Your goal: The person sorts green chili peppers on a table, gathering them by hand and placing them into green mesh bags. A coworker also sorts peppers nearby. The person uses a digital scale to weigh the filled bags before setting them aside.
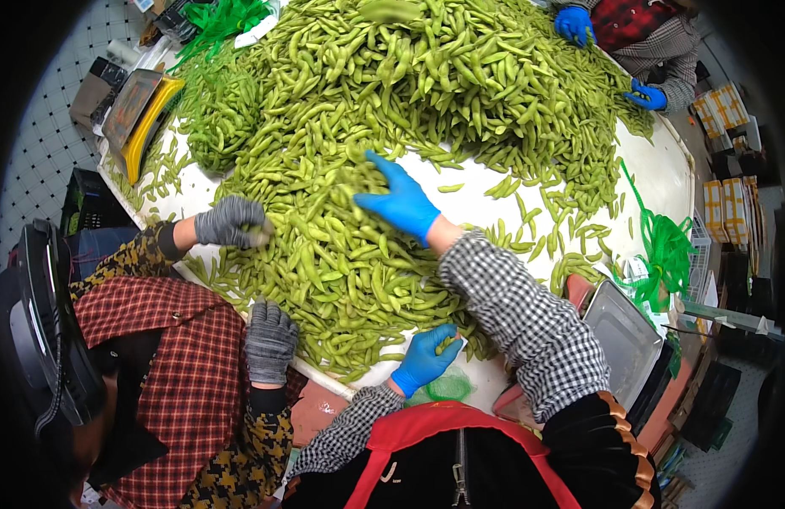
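A large heap of green soybean pods point(379, 267) covers much of the white table point(449, 175). My left hand point(425, 360), in a blue glove, is curled around a soybean pod point(444, 343) close to the table's near edge. Beside it lies a scrap of green mesh netting point(453, 385). My right hand point(402, 202), also blue-gloved, reaches into the middle of the heap with thumb and forefinger spread. The pods by its fingertips are blurred, and its other fingers are partly hidden.
At left, a co-worker's grey-gloved hands point(233, 221) are at the pods. Another person's blue-gloved hand point(647, 95) is at far right. A filled mesh bag point(220, 108), yellow-edged scoop point(152, 121), metal tray point(621, 337) and green net bags point(662, 248) surround the heap.
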Demonstrator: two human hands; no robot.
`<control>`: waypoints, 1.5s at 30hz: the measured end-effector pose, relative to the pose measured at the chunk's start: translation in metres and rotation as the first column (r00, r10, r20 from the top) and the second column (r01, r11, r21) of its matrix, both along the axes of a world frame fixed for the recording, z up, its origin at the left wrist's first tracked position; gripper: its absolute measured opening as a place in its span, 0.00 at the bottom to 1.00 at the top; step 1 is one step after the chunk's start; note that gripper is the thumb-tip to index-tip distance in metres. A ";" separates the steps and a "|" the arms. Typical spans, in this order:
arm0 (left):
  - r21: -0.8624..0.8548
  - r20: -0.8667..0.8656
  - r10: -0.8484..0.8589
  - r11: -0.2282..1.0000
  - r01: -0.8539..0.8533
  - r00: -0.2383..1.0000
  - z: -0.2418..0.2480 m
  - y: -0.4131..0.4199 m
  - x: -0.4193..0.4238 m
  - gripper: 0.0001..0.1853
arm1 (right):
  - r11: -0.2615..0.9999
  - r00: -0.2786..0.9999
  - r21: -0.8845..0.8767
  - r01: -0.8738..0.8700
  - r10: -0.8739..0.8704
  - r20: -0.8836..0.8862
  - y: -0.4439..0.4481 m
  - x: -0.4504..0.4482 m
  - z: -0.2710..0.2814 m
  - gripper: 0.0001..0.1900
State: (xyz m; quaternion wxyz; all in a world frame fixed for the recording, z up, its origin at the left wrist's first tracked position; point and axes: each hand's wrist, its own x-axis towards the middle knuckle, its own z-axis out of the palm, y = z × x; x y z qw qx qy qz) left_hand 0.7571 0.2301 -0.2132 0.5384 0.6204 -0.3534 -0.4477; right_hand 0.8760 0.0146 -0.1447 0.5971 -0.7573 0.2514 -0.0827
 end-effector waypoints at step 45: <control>-0.053 0.059 0.030 0.998 -0.027 0.998 -0.017 -0.002 -0.012 0.04 | 0.509 0.876 -0.736 -0.446 0.082 -0.475 -0.100 -0.148 0.030 0.34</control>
